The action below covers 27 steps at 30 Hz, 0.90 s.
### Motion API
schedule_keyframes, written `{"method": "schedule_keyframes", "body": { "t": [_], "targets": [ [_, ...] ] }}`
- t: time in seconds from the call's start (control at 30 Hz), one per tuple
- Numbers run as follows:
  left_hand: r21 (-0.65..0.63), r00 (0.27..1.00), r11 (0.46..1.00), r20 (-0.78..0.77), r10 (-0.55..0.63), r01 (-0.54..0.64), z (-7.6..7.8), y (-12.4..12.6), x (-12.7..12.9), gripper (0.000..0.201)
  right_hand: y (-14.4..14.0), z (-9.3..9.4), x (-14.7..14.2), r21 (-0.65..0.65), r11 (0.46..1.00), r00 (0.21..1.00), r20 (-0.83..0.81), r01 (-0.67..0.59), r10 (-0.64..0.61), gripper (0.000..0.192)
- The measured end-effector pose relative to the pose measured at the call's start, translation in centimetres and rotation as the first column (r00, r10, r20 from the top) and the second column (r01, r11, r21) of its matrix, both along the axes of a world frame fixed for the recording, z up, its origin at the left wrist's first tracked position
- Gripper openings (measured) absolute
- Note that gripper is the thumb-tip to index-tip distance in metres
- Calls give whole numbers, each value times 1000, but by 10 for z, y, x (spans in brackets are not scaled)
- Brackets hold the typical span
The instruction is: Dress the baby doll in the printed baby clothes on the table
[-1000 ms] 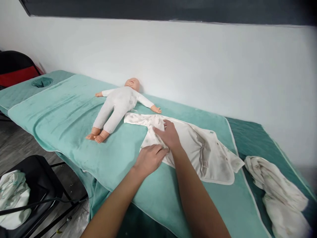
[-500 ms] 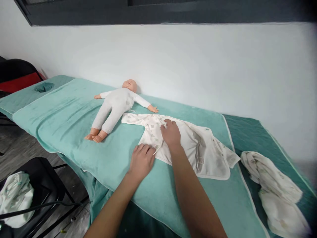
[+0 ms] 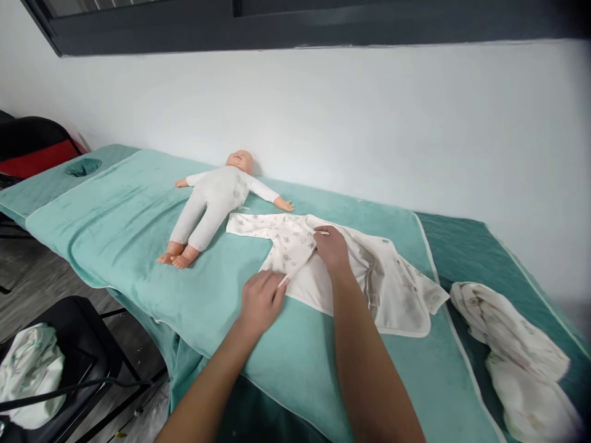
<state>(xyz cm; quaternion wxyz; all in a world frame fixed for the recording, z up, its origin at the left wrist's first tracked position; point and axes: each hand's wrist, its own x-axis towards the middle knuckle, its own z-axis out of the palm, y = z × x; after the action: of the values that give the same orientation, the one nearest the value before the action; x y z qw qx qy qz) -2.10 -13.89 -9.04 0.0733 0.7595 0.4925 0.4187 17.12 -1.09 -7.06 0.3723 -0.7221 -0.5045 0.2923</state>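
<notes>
Now the garment's (image 3: 351, 271) near hem is pinched by the left hand (image 3: 259, 301), previously flat; its flap is gripped by the right hand (image 3: 331, 249), right of the doll (image 3: 215, 200).

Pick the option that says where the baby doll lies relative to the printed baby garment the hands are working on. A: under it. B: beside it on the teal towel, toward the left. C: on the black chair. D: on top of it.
B: the baby doll lies on its back on the teal towel, left of the printed baby garment that the left hand and right hand grip.
</notes>
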Motion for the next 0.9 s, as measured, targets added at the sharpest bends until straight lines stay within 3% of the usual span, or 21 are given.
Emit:
{"method": "schedule_keyframes", "body": {
  "t": [0.07, 0.13, 0.2, 0.23, 0.3, 0.37, 0.47, 0.53, 0.63, 0.73, 0.9],
  "targets": [
    [-132, 959, 987, 256, 120, -88, 0, 4, -4, 29, 3, 1, -9, 64, 996, 986, -154, -60, 69, 38],
    [-240, 822, 945, 473, 316, -225, 0, 8, -9, 29, 4, 2, -21, 193, 966, 905, -358, -170, 231, 44],
    [-264, 675, 894, 586, 447, -363, 1, 10, -12, 34, 5, 1, -31, 325, 912, 789, -477, -252, 388, 44],
    [-238, 645, 878, 603, 469, -416, 1, 10, -13, 37, 5, -1, -35, 366, 889, 761, -481, -276, 435, 42],
    [-129, 686, 870, 566, 458, -476, 1, 9, -12, 37, 4, -5, -38, 397, 867, 804, -385, -300, 454, 35],
    [17, 791, 888, 463, 400, -459, 1, 7, -11, 29, 2, -11, -38, 393, 857, 870, -223, -333, 440, 35],
    [135, 940, 951, 240, 241, -279, 0, 6, -8, 23, 0, -18, -39, 335, 862, 909, -34, -381, 415, 42],
    [122, 985, 979, 85, 153, -162, -1, 7, -6, 23, -3, -19, -43, 310, 855, 902, 20, -416, 431, 46],
    [91, 989, 990, -86, 117, -109, -3, 8, -4, 21, -12, -17, -49, 234, 835, 861, 249, -497, 443, 55],
    [97, 975, 992, -197, 102, -85, -3, 7, -4, 21, -28, -15, -47, 81, 875, 763, 533, -477, 366, 61],
    [100, 950, 995, -307, 50, -20, 0, -1, -6, 19, -75, -20, -25, -40, 912, 636, 704, -408, 316, 64]
  ]
}}
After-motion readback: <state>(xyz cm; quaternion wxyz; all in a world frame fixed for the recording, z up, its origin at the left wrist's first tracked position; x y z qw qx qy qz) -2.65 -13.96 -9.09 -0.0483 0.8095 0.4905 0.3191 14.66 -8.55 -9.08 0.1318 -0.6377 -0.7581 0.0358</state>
